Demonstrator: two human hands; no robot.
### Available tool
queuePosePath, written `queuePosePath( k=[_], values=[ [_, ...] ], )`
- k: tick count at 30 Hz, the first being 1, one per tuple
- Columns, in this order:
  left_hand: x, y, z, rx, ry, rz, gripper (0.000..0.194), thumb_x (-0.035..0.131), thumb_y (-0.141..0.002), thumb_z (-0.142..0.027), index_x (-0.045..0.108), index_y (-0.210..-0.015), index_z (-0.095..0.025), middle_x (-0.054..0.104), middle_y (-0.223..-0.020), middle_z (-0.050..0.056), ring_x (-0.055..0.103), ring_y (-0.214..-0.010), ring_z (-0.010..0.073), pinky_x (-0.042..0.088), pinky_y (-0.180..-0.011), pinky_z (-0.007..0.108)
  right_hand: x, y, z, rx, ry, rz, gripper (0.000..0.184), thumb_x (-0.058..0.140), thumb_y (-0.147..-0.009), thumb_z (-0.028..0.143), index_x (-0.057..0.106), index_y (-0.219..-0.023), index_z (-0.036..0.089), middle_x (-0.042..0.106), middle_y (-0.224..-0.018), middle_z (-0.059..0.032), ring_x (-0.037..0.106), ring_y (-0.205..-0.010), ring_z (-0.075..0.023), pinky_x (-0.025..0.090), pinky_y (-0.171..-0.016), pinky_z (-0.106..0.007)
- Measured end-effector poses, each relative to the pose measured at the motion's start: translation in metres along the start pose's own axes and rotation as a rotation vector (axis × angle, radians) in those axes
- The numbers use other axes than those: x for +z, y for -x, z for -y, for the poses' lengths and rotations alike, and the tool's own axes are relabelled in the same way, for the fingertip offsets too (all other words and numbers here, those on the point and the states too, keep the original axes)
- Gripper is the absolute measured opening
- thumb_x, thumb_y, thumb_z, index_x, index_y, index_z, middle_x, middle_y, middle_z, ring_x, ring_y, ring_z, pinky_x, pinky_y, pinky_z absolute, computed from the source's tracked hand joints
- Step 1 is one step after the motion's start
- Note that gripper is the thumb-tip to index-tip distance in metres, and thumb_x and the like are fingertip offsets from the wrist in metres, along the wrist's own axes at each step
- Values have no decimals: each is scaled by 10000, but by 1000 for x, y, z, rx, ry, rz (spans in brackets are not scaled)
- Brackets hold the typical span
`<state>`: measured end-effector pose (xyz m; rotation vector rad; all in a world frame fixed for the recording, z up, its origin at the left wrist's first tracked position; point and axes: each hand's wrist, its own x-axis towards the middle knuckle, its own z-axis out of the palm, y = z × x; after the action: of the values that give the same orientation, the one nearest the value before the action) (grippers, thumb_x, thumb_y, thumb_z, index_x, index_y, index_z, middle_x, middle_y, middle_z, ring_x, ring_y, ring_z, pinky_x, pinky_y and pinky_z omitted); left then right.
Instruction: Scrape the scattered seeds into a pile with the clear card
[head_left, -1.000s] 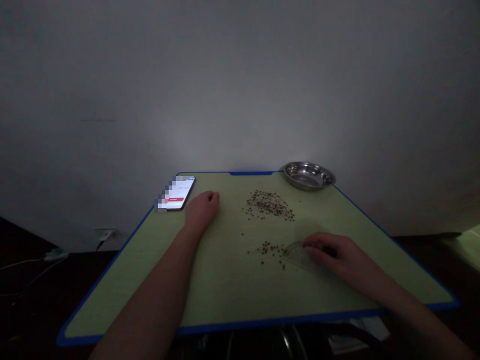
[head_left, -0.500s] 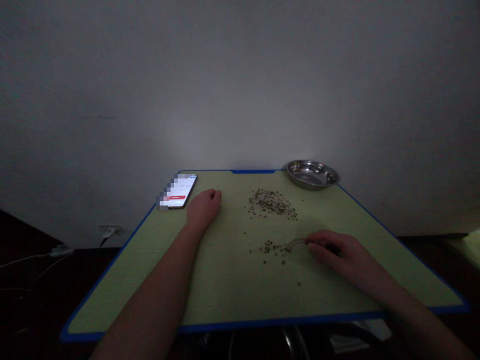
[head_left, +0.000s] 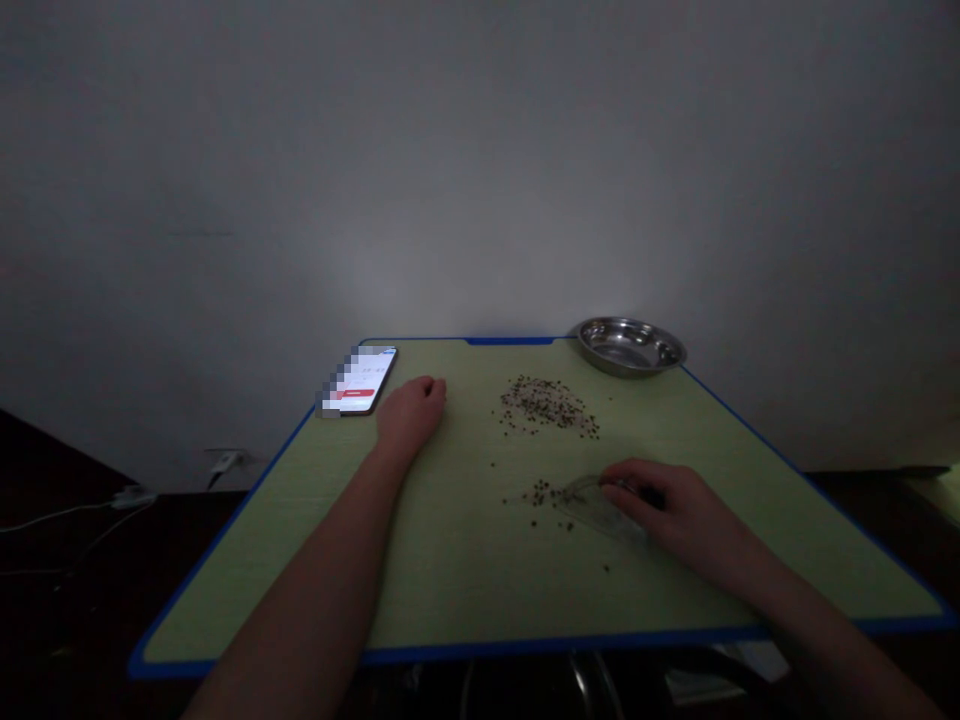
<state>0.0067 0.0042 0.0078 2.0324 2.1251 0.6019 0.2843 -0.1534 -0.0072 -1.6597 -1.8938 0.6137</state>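
Observation:
My right hand (head_left: 664, 498) pinches a clear, thin plastic bag (head_left: 592, 512) that lies low on the light green tabletop (head_left: 457, 560). The bag's left edge touches or lies close beside a small scatter of dark grains (head_left: 541, 492); whether any are inside it I cannot tell. Farther back is a larger spread pile of the same small dark grains (head_left: 547, 404), too small to name. My left hand (head_left: 411, 412) rests on the table left of that pile, fingers curled in with nothing showing in them.
A shallow steel bowl (head_left: 631, 366) stands at the back right corner, near the wall. A lit phone (head_left: 366, 378) lies at the back left, beside my left hand. Blue edging (head_left: 510, 341) runs round the table. Cables and a plug (head_left: 226, 462) are by the wall at left.
My right hand has shifted slightly left, and more of the clear bag shows beneath and beside it. My left hand stays in place. The whole view has moved a little.

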Motion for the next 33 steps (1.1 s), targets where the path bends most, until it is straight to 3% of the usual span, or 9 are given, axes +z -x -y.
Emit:
queuePosePath(
  k=[11, 16, 21, 26, 33],
  values=[
    [0, 1, 0, 15, 2, -4, 442, 313, -880, -442, 683, -819, -209, 711, -900, 77, 609, -788, 214, 367, -616, 300, -1, -7, 7, -9, 31, 24, 272, 484, -868, 359, 694, -891, 188, 673, -700, -36, 592, -622, -180, 421, -582, -301],
    [-1, 2, 0, 10, 2, 5, 428, 319, -877, -435, 681, -817, -215, 712, -910, 78, 612, -804, 217, 364, -625, 300, -10, -21, 11, -58, 69, 181, 234, 500, -881, 328, 687, -889, 187, 681, -766, -33, 583, -657, -161, 409, -591, -276],
    [-1, 2, 0, 8, -7, 6, 426, 322, -878, -435, 680, -820, -211, 714, -904, 76, 614, -794, 212, 363, -615, 295, -23, -41, 21, -126, 144, 356, 197, 555, -860, 319, 686, -831, 174, 641, -676, -9, 540, -584, -130, 368, -530, -244],
    [-2, 2, 1, 17, -14, 0, 429, 321, -884, -437, 679, -819, -209, 715, -905, 71, 617, -803, 209, 364, -616, 292, -27, -55, 26, -177, 172, 399, 163, 584, -831, 293, 670, -773, 167, 612, -650, 4, 503, -563, -110, 349, -509, -229],
    [-2, 3, 0, 9, -26, 3, 432, 323, -881, -446, 678, -810, -210, 707, -867, 63, 609, -772, 210, 364, -609, 293, -25, -48, 12, -150, 91, 454, 189, 568, -843, 322, 653, -773, 168, 599, -640, 5, 502, -561, -117, 343, -497, -233]
  ],
)
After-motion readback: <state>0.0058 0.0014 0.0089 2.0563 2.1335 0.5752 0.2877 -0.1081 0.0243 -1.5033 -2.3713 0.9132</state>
